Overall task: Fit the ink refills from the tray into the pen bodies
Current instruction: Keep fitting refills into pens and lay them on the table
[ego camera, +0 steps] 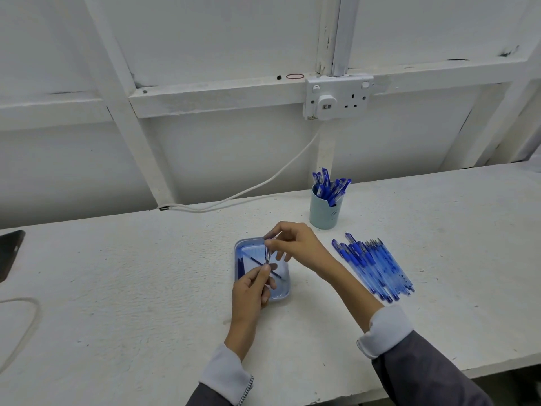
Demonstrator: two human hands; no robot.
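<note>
Alignment decides this step: with fingers (270, 244) of the right hand (295, 244) pinching the top and those of the left hand (251, 287) the bottom of the pen body (268, 254), upright over the tray (282, 297) where a refill (256, 259) lies slantwise, keep both ends in line and push gently.

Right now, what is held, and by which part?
A pen body: the right hand pinches its upper end, the left hand its lower end.
</note>
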